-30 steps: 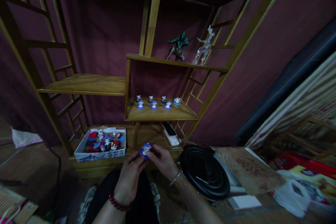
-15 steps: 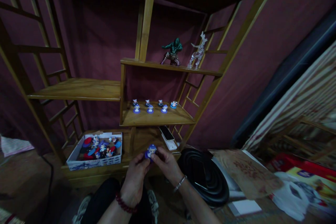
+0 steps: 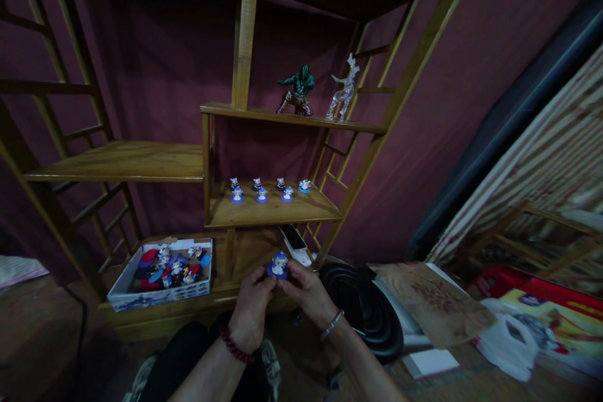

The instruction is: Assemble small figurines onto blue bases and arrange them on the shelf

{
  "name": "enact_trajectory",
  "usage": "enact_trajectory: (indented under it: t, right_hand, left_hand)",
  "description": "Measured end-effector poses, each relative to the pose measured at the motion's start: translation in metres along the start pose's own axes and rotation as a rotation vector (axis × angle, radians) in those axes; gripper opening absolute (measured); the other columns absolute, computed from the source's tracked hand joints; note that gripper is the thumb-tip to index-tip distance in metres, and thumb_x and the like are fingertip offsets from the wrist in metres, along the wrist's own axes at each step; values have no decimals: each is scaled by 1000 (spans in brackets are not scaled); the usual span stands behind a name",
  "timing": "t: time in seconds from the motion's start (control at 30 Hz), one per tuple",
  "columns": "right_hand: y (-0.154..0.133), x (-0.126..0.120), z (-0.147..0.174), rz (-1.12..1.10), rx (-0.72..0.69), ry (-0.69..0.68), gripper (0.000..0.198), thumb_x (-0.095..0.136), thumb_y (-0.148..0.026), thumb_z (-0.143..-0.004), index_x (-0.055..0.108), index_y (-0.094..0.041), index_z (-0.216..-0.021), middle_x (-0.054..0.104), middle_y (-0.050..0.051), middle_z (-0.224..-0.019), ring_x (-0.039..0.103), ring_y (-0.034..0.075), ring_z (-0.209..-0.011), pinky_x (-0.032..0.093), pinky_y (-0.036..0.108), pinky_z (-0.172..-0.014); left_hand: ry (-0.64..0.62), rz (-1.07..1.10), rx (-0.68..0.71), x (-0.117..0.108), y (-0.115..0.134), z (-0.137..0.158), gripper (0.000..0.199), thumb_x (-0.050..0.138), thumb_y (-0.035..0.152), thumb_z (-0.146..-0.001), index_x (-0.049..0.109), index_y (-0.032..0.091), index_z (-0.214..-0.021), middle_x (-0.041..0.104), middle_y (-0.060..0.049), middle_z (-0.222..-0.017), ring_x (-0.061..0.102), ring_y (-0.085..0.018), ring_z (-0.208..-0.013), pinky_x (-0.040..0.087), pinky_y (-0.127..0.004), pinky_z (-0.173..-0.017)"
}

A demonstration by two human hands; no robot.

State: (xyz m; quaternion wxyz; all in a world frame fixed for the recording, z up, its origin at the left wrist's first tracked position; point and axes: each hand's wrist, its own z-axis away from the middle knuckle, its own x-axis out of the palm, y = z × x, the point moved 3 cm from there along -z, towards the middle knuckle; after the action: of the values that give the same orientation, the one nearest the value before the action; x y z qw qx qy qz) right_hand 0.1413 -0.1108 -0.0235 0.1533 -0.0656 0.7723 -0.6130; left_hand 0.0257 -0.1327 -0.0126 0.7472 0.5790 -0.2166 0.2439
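Note:
A small purple-and-white figurine (image 3: 279,264) on a purple base stands upright between my two hands, in front of the wooden shelf unit. My left hand (image 3: 254,301) pinches its base from the left, and my right hand (image 3: 308,292) grips it from the right. Beyond them, on the small middle shelf (image 3: 277,212), several like figurines stand in two rows. The front row has purple ones such as this figurine (image 3: 261,195); behind are dark-based ones and a blue-based figurine (image 3: 304,186) at the right end.
An open box (image 3: 160,297) of jumbled figurines sits on the bottom shelf, at left. A phone (image 3: 293,237) lies on a white object at right. Above stand a green crouching figure (image 3: 299,91) and a clear deer (image 3: 343,91). A black ridged object (image 3: 362,314) and plastic bag (image 3: 506,342) lie right.
The purple figurine has turned more upright in my hands, and both hands have shifted slightly right and up relative to the shelf. The view has swung a little to the right.

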Motion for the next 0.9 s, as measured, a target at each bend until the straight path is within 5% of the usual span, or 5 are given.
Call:
enact_trajectory:
  t: [0.47,0.9]
  right_hand:
    - [-3,-39,-7,76,-31,185,34,64,-43,-67,58,-17,-88,61,4,-86,56,18,-84,44,32,-80]
    - [3,-75,-20,134,-84,210,31,65,-41,-66,60,-17,-87,63,3,-85,57,17,-82,45,30,-78]
  left_hand:
    - [-29,-20,-18,35,-4,-14,16,56,7,-61,61,14,-75,63,-4,-74,58,-14,-71,46,-28,-72]
    - [-55,-212,20,67,-12,-36,17,52,8,-63,62,15,-75,64,-4,-75,57,-13,-70,43,-23,-62]
